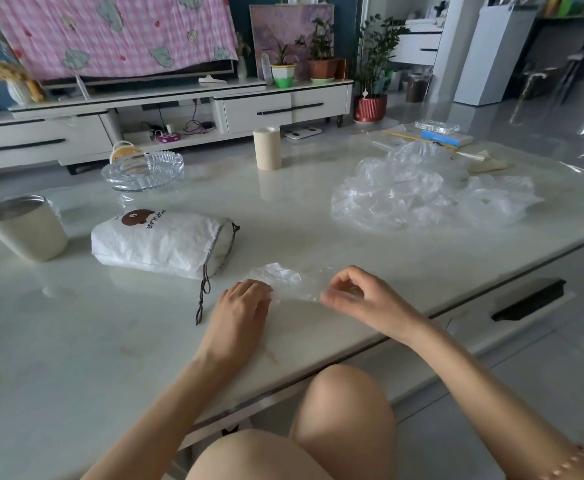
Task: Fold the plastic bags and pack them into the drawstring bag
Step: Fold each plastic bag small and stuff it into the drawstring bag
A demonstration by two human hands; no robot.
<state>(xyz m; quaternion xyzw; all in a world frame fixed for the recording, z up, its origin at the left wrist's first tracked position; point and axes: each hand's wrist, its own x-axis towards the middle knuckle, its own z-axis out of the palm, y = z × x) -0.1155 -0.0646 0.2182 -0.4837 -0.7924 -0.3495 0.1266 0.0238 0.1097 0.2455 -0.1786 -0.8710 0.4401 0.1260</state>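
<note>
A clear plastic bag (pixel 295 280) lies flattened on the white table (pixel 76 341) near its front edge. My left hand (pixel 244 306) rests on the bag's left end with fingers bent down onto it. My right hand (pixel 356 294) pinches the bag's right end between thumb and fingers. A white drawstring bag (pixel 159 242) with a brown bear print lies on its side to the left, its mouth facing right and its dark cord (pixel 202 296) trailing toward my left hand. A heap of crumpled clear plastic bags (pixel 422 192) sits at the far right.
A metal cup (pixel 24 228) stands at the left. A glass ashtray (pixel 143 171) and a beige roll (pixel 267 147) stand further back. Books, a glass dish and chopsticks (pixel 436 136) lie at the far right corner. My knees are below the table's front edge.
</note>
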